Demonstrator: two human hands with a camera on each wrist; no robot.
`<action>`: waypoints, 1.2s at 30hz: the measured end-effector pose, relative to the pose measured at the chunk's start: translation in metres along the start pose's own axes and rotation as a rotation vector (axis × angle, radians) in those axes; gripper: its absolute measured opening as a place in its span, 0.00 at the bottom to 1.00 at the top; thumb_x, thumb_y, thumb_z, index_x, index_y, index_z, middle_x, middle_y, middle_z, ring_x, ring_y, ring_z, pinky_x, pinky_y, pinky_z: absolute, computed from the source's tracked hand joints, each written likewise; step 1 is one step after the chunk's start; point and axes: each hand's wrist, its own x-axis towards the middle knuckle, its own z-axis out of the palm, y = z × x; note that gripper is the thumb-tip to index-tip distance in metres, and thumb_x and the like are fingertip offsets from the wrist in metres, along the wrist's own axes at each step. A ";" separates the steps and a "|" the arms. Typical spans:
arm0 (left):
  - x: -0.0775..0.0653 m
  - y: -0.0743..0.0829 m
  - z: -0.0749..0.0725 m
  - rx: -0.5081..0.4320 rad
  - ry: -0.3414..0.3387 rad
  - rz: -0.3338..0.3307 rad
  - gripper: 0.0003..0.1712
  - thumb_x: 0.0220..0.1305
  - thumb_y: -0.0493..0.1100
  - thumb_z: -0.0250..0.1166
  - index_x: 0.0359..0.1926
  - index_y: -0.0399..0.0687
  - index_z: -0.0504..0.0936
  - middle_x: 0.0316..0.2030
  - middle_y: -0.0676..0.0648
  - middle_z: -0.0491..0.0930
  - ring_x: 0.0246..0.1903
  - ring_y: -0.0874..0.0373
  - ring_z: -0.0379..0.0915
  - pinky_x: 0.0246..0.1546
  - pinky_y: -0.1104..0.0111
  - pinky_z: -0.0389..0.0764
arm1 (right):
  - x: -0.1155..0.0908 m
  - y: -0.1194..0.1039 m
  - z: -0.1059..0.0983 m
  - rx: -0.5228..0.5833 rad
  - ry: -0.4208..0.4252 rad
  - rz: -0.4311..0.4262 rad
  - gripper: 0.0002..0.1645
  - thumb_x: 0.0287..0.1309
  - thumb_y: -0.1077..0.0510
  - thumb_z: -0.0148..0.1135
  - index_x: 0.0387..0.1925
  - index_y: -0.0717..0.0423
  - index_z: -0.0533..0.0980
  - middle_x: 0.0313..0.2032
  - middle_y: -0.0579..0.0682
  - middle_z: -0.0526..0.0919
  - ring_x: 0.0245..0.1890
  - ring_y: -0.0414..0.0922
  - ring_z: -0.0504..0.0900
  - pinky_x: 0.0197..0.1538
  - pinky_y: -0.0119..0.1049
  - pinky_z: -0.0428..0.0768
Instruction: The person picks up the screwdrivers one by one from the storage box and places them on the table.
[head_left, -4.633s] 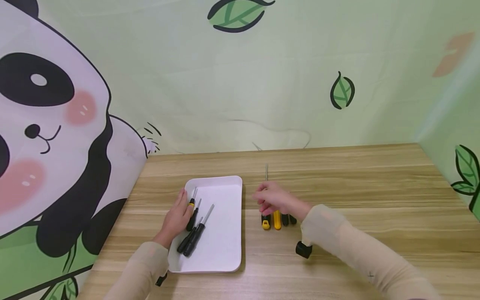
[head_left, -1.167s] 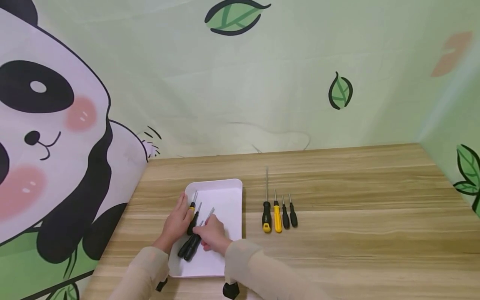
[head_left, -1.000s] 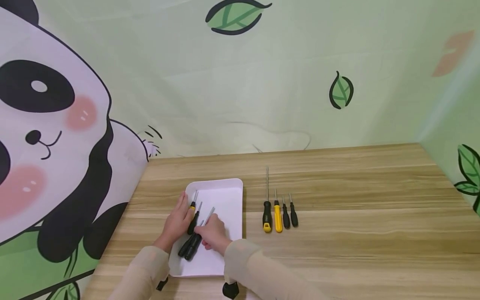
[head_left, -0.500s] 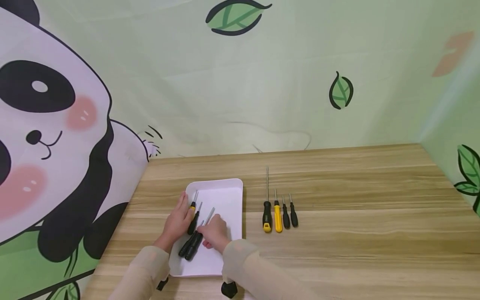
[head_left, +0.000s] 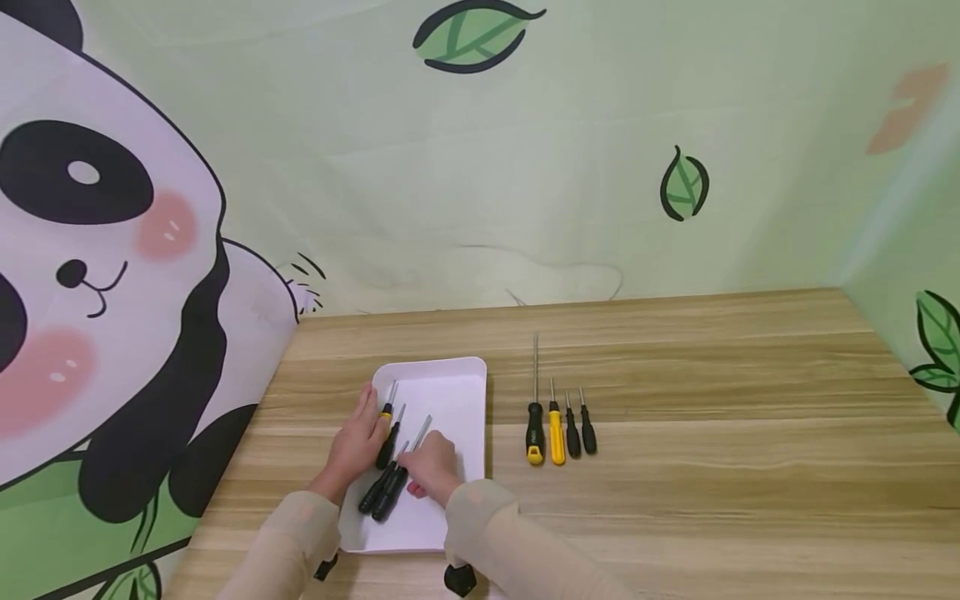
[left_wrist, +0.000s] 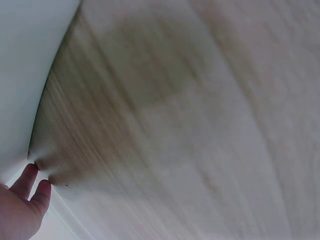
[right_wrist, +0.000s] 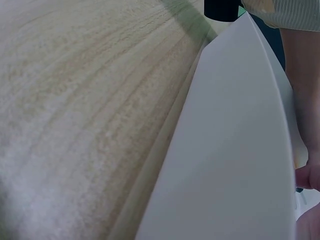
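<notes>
My left hand holds the left wall of a white tray, thumb toward the inside. In the left wrist view, two fingertips lie low beside the tray's outer wall. Inside the tray my right hand pinches a black screwdriver near where shaft meets handle; the fingertips are partly hidden. A second black screwdriver lies close against its left side. Farther up are another black screwdriver and a yellow-and-black screwdriver, partly covered by my left hand.
Right of the tray, on the wooden table, several screwdrivers lie side by side with tips pointing away: a long black-and-yellow screwdriver, a yellow screwdriver and small black ones. A printed cloth wall stands behind the table.
From above the row of screwdrivers on the table, my right hand has moved left into the tray, to the black screwdriver. Over the last second it hardly moves. My left hand stays on the tray.
</notes>
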 end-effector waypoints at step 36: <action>0.000 -0.001 0.000 -0.008 0.004 -0.011 0.31 0.65 0.42 0.45 0.65 0.32 0.49 0.67 0.37 0.46 0.62 0.42 0.53 0.58 0.51 0.60 | -0.001 0.000 -0.002 -0.023 0.016 -0.014 0.10 0.44 0.61 0.61 0.27 0.60 0.69 0.11 0.53 0.76 0.05 0.40 0.73 0.10 0.30 0.72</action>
